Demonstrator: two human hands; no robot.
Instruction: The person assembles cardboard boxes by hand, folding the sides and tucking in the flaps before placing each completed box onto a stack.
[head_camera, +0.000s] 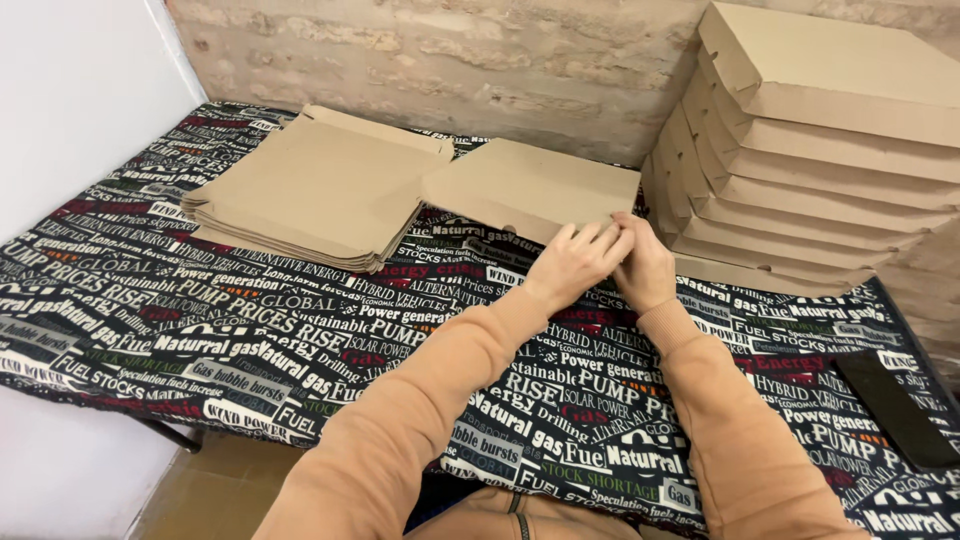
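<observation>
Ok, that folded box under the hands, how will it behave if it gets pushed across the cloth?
The folded box looks like thin cardboard, so probably light. Being flat and low, it should slide rather than tip, though the cloth may drag. Both the left hand and right hand press its near corner, which may flex.

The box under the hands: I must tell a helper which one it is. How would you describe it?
On the printed tablecloth, look between the flat cardboard sheets and the tall stack of boxes by the wall. It is the single closed box, lying alone, with the left hand and right hand at its near corner.
</observation>
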